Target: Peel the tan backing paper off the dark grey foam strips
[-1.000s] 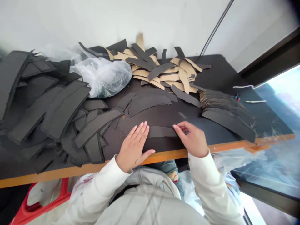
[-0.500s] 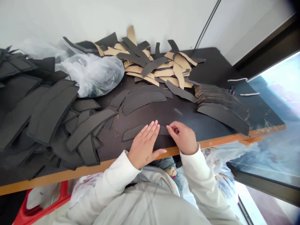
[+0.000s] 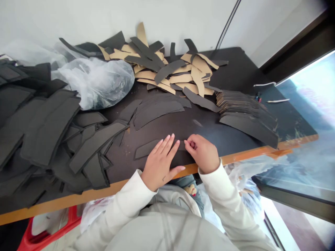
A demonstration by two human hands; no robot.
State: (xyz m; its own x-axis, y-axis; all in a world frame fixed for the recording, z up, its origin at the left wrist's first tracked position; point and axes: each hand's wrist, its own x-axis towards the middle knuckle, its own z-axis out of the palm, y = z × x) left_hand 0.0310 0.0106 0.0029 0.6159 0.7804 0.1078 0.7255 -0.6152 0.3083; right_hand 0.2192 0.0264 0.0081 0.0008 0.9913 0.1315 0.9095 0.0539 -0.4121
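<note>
A dark grey curved strip point(image 3: 145, 149) lies near the table's front edge, its middle covered by my left hand point(image 3: 162, 158). That hand rests flat on the strip with the fingers stretched out and the thumb pointing right. At the strip's right end, my right hand point(image 3: 202, 151) is closed, thumb and fingertips pinched against the strip; its other fingers are curled in. Just beyond my hands is a small group of wider dark curved pieces point(image 3: 157, 109) lying flat and overlapping.
Heaped dark padded pieces point(image 3: 52, 129) cover the left side. Behind them sits a clear plastic bag point(image 3: 102, 82). Tan and black strips point(image 3: 193, 75) are piled by the wall. A fanned stack of dark pieces point(image 3: 246, 118) stands right. Orange-brown edging point(image 3: 243, 155) trims the table point(image 3: 204, 127).
The view has shifted slightly, so the piles sit a little further left. My hands keep nearly the same pose on the strip, with the left fingers a little more spread.
</note>
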